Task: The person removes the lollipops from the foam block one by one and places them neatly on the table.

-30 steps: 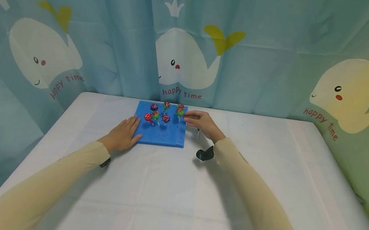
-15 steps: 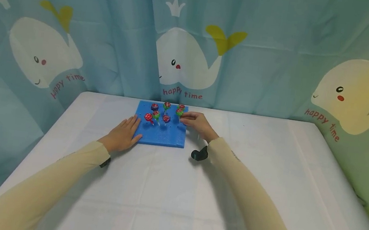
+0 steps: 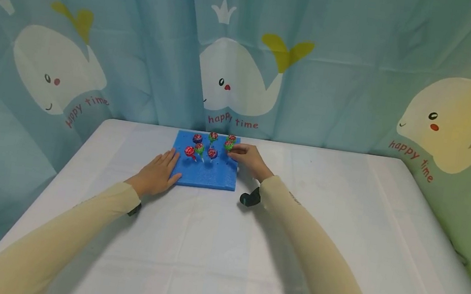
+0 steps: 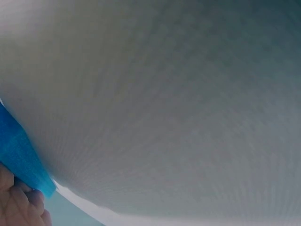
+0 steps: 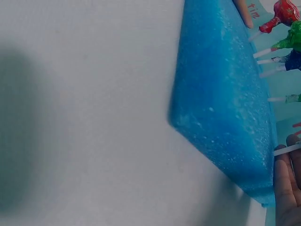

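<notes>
Several wrapped lollipops stand on white sticks in a blue foam board (image 3: 204, 177) at the far side of the table. At its right edge my right hand (image 3: 251, 159) pinches a green lollipop (image 3: 229, 145). The right wrist view shows the white stick (image 5: 286, 149) between the fingers, its lower end at the foam. Flat on the board's left edge, my left hand (image 3: 156, 174) rests with its fingers extended. A red lollipop (image 3: 189, 151) and another green lollipop (image 3: 199, 148) stand nearest to that hand. Only curled-looking fingers (image 4: 21, 205) and a blue corner show in the left wrist view.
The board lies on a white-covered table (image 3: 204, 252). Behind it hangs a blue curtain (image 3: 149, 56) printed with whales. Other lollipops stand close together, including a purple lollipop (image 3: 212, 153) left of my right hand. A black wrist device (image 3: 250, 198) hangs beneath the right wrist.
My right hand has moved a little left, and its fingers now close in at the green lollipop's stick. The left hand has stayed on the board's edge.
</notes>
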Demonstrator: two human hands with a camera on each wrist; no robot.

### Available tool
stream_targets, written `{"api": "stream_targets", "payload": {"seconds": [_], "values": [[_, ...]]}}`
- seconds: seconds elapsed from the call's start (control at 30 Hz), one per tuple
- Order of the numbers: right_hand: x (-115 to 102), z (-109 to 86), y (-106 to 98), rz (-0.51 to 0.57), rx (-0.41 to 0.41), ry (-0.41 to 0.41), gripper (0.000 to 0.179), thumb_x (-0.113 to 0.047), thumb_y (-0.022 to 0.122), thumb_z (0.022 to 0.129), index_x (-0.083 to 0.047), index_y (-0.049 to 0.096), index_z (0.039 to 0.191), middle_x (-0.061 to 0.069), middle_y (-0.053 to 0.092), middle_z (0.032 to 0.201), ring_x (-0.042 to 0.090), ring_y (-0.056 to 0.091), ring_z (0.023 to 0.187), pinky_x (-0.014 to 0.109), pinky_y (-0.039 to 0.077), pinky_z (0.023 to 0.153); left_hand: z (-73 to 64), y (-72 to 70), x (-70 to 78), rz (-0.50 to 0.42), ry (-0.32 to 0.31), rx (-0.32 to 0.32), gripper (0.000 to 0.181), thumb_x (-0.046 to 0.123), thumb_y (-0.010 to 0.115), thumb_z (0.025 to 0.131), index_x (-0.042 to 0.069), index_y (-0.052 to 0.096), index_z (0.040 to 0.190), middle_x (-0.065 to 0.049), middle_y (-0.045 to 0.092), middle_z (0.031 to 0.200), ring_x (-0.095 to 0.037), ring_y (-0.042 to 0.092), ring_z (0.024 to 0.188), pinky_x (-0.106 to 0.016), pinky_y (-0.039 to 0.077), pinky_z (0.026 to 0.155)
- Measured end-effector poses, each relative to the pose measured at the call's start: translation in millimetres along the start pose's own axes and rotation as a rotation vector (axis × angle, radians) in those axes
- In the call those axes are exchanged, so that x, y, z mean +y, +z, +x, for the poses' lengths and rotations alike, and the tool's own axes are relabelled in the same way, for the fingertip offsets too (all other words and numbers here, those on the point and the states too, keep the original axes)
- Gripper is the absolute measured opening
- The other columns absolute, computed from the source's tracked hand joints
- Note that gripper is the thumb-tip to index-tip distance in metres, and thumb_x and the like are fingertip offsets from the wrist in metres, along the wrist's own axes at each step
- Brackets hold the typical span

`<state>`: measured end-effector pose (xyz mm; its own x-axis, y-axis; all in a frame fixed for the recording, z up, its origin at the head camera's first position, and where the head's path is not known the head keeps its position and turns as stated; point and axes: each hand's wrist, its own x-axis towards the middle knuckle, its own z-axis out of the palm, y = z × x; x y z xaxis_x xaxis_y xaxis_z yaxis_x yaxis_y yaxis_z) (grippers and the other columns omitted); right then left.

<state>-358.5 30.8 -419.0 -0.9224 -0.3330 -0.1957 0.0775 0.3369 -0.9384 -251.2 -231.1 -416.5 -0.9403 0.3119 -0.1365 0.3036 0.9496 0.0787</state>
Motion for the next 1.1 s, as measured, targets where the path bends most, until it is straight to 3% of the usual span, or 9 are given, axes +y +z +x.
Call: {"api": "stream_targets", "payload": {"seconds": [0.2, 0.37, 0.7, 1.1], "values": [[3, 0.3, 5, 0.025, 0.029, -0.039, 0.029, -0.005, 0.059, 0.090, 0.003, 0.062, 0.118, 0.020, 0.062, 0.123, 0.027, 0.058, 0.116, 0.035, 0.046, 0.101, -0.3, 2.9, -1.7, 0.005, 0.006, 0.008, 0.067, 0.034, 0.035, 0.101, -0.012, 0.014, 0.145, -0.031, 0.011, 0.153, -0.044, 0.013, 0.143, -0.054, 0.014, 0.116], [5, -0.8, 6, 0.039, 0.044, -0.020, 0.029, -0.005, 0.059, 0.091, 0.002, 0.063, 0.118, 0.017, 0.062, 0.124, 0.026, 0.058, 0.117, 0.034, 0.046, 0.101, 0.4, 5.3, -3.4, 0.005, 0.000, 0.000, 0.068, 0.035, 0.036, 0.100, -0.012, 0.014, 0.145, -0.030, 0.010, 0.154, -0.044, 0.013, 0.143, -0.054, 0.014, 0.117], [10, -2.3, 2, 0.240, 0.013, -0.022, 0.032, 0.000, 0.052, 0.093, 0.007, 0.056, 0.125, 0.023, 0.057, 0.129, 0.030, 0.054, 0.123, 0.033, 0.045, 0.102, 2.9, 5.6, -4.2, 0.008, -0.006, -0.014, 0.070, 0.038, 0.035, 0.100, -0.010, 0.013, 0.146, -0.029, 0.009, 0.154, -0.043, 0.012, 0.143, -0.053, 0.013, 0.117], [8, -5.8, -2, 0.366, 0.042, -0.063, 0.032, 0.001, 0.053, 0.092, 0.009, 0.057, 0.123, 0.026, 0.058, 0.127, 0.028, 0.059, 0.117, 0.031, 0.048, 0.098, 3.0, 3.8, -2.7, 0.010, -0.012, -0.013, 0.070, 0.037, 0.035, 0.100, -0.010, 0.012, 0.146, -0.029, 0.008, 0.154, -0.042, 0.011, 0.144, -0.053, 0.013, 0.117]]}}
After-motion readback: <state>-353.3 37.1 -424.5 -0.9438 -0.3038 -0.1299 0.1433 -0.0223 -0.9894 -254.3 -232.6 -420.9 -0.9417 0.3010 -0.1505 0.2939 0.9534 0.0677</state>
